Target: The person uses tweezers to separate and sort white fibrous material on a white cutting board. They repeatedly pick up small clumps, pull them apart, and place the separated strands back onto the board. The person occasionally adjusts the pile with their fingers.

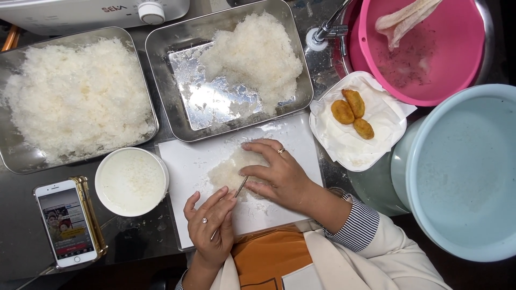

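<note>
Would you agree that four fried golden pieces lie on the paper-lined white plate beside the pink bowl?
Not quite: the head view shows three fried golden pieces, not four. They do lie on the paper-lined white plate beside the pink bowl.

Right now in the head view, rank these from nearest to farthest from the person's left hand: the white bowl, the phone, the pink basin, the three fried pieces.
From the left hand:
1. White bowl, just to its left.
2. Phone, farther left, at the counter's edge.
3. Fried pieces, up to the right, on a paper-lined tray.
4. Pink basin, top right corner.
</note>
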